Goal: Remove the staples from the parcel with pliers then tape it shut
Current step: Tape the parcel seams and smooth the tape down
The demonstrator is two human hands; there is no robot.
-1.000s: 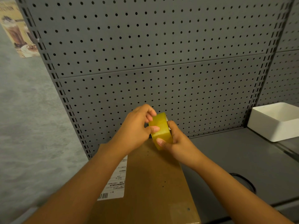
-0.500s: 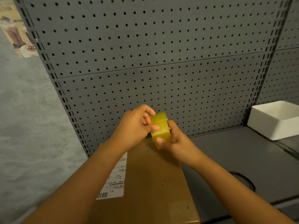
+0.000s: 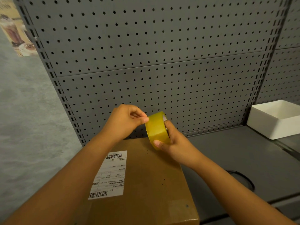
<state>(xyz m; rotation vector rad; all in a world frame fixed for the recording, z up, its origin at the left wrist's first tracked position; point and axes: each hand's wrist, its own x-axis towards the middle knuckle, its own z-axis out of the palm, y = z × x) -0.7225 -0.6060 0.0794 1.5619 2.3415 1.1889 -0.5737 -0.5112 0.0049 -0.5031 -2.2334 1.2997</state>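
Observation:
A brown cardboard parcel (image 3: 146, 179) with a white shipping label (image 3: 110, 174) lies on the grey shelf in front of me. Above its far end my right hand (image 3: 175, 142) grips a yellow roll of tape (image 3: 156, 129), thumb and fingers wrapped round it. My left hand (image 3: 125, 122) is just left of the roll, thumb and forefinger pinched together at the roll's upper left edge on the tape end. No pliers are in view.
A grey pegboard wall (image 3: 154, 62) stands right behind the parcel. A white open box (image 3: 276, 122) sits at the right on the grey shelf (image 3: 235, 156). A dark cable loop (image 3: 243, 181) lies right of my right forearm.
My left hand has slid a little to the left off the roll's face and now pinches at its upper left edge. The roll and right hand stay about where they were.

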